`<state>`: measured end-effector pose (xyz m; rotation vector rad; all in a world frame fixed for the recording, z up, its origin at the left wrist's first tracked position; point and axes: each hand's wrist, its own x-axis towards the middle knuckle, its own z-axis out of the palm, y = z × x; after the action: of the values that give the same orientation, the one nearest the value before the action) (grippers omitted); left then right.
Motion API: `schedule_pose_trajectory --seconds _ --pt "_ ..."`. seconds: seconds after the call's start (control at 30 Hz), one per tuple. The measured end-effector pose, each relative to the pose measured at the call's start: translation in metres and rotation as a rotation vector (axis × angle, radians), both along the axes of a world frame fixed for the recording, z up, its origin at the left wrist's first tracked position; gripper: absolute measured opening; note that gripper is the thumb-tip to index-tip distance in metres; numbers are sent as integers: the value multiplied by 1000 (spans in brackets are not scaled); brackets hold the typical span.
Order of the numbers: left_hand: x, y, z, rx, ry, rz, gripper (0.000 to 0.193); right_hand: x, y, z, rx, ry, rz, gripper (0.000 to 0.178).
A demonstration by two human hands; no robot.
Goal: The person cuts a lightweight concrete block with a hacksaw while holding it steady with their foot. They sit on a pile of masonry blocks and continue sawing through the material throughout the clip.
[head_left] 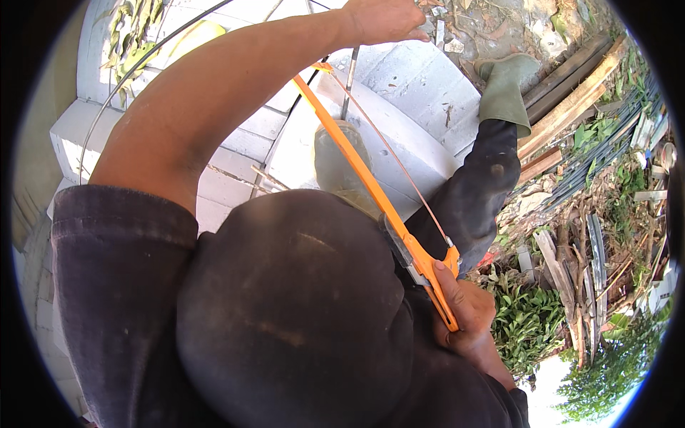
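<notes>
My right hand (465,308) is closed round the grip of an orange hacksaw (351,151). The saw slants up and left, its thin reddish blade on the right of the frame, its far end by my left forearm. At the top edge is my left hand (385,20), fingers curled and partly cut off by the picture's edge; what they hold, if anything, I cannot make out. A thin metal rod (350,82) rises below that hand. Behind the saw frame stands a cloudy clear container (340,160). A large dark cloth-covered rounded form (292,307) hides much of the middle.
White blocks (414,89) lie beyond the saw. A leg in dark trousers and a green rubber boot (508,89) stretches to the upper right. Timber planks (571,100), thin dark rods (606,153), sticks and leaves cover the ground at right. A black cable (143,60) curves at upper left.
</notes>
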<state>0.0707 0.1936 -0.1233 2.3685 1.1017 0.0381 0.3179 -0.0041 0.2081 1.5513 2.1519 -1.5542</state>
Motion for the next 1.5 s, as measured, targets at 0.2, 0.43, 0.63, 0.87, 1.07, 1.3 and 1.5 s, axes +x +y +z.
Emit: schedule_pose_trajectory --seconds 0.2,0.43,0.63,0.87,1.07,1.3,1.5 --pt "6 -2 -17 72 -132 44 41 -30 17 -78 94 150 -114 76" --pt "4 2 3 -43 -53 85 38 -20 18 -43 35 56 -30 73" --pt "6 0 -5 -7 -142 114 39 -36 37 -84 79 97 -8 70" --pt "3 1 1 -75 -56 101 37 -9 24 -45 40 54 -47 72" --pt "-1 1 -4 -29 -57 64 37 -53 38 -102 56 134 -66 70" --pt "2 -1 -7 -4 8 65 37 -9 8 -35 65 11 -74 72" --pt "-1 2 -4 -23 -57 55 37 -63 31 -124 151 155 -78 70"
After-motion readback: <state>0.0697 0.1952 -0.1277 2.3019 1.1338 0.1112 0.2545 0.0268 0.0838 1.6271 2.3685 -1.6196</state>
